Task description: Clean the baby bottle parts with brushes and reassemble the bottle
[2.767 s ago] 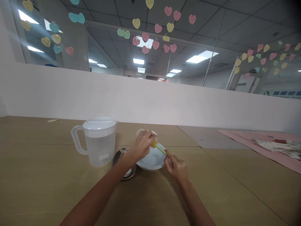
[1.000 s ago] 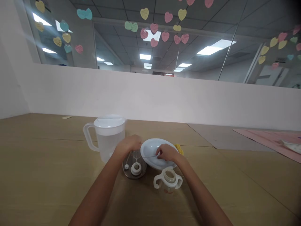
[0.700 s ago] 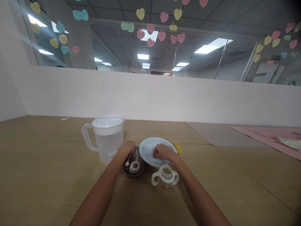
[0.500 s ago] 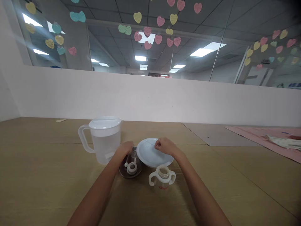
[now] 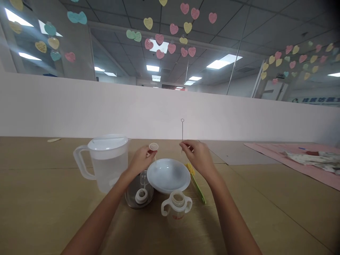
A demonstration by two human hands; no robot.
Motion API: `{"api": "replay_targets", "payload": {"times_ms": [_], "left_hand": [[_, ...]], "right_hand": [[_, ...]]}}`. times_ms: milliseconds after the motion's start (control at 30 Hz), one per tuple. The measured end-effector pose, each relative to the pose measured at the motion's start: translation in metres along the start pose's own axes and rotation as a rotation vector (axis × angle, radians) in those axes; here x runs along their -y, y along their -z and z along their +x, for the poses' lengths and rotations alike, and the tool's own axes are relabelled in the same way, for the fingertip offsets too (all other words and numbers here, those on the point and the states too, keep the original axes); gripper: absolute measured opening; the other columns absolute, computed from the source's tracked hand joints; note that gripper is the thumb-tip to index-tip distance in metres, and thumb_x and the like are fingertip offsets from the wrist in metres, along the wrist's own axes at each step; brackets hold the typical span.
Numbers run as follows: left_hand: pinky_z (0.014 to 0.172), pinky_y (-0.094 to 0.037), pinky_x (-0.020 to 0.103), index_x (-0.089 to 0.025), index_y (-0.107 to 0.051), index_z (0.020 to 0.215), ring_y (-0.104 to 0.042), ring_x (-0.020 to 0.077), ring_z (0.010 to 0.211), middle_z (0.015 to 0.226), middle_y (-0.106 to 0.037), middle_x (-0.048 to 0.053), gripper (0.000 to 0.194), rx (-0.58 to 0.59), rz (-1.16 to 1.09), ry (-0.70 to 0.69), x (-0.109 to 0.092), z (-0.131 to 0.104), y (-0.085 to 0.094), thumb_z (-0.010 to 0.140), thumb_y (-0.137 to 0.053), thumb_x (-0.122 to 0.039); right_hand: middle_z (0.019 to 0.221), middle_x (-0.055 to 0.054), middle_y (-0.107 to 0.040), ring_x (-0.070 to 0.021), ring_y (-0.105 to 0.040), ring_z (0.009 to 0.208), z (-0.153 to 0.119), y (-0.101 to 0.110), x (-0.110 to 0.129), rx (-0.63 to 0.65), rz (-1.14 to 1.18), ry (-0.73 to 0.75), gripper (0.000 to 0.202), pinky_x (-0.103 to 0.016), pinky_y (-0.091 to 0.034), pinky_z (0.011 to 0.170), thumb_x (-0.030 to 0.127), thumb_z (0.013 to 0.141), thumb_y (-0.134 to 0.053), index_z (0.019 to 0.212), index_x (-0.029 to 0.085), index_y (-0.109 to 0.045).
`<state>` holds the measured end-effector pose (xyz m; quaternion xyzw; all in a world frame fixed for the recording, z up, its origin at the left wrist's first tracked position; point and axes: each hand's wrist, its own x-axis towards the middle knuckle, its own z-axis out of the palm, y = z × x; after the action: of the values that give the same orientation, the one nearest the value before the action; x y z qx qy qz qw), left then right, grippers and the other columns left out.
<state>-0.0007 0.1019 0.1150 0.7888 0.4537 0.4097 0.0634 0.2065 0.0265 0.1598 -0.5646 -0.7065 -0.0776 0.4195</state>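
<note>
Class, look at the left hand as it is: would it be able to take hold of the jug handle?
Probably not right away. The left hand pinches a small round part in its fingers, so they are busy. The handle sits on the jug's far left side, with bare table beside it, so the path itself looks free.

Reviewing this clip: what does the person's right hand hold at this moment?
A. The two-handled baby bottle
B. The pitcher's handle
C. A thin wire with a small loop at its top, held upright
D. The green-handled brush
C. The right hand pinches a thin wire tool upright above the white bowl, while the green-handled brush lies on the table and the two-handled bottle stands untouched.
</note>
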Motion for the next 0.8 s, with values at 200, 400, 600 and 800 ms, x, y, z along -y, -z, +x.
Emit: {"api": "replay_targets", "payload": {"times_ms": [200,400,600,800], "left_hand": [[0.063,-0.045,0.027,-0.014,-0.064,0.09,-0.059,0.0177,0.071,0.079,-0.066,0.006,0.038,-0.154,-0.375,0.122,-0.001,-0.045,-0.046,0.083,-0.043,-0.046],[0.079,-0.045,0.034,-0.019,-0.063,0.098,-0.06,0.0207,0.088,0.096,-0.067,0.008,0.031,-0.127,-0.181,-0.026,-0.003,-0.068,-0.061,0.087,-0.037,-0.033],[0.072,-0.044,0.033,-0.02,-0.06,0.085,-0.058,0.0192,0.077,0.083,-0.065,0.006,0.027,-0.113,0.018,-0.194,0.008,-0.08,-0.083,0.089,-0.035,-0.027],[0.069,-0.038,0.032,-0.019,-0.057,0.075,-0.054,0.0171,0.068,0.068,-0.061,0.002,0.024,-0.077,0.078,-0.198,0.008,-0.086,-0.094,0.089,-0.041,-0.031]], "right_hand": [[0.071,-0.001,-0.065,-0.0115,-0.053,0.059,-0.007,0.004,0.018,-0.091,0.056,0.088,0.026,-0.022,-0.033,0.059,0.032,0.087,-0.043,0.077,0.019,-0.063],[0.071,0.0,-0.064,-0.0116,-0.052,0.062,-0.011,0.005,0.029,-0.061,0.031,0.107,0.023,-0.022,-0.031,0.059,0.028,0.087,-0.044,0.077,0.019,-0.061],[0.07,0.0,-0.063,-0.01,-0.052,0.062,-0.018,0.004,0.034,0.192,0.147,0.098,0.024,-0.021,-0.031,0.056,0.027,0.087,-0.041,0.077,0.019,-0.061],[0.066,0.0,-0.061,-0.0086,-0.047,0.057,-0.022,0.001,0.034,0.408,0.057,0.104,0.024,-0.022,-0.027,0.052,0.023,0.085,-0.042,0.073,0.017,-0.062]]}}
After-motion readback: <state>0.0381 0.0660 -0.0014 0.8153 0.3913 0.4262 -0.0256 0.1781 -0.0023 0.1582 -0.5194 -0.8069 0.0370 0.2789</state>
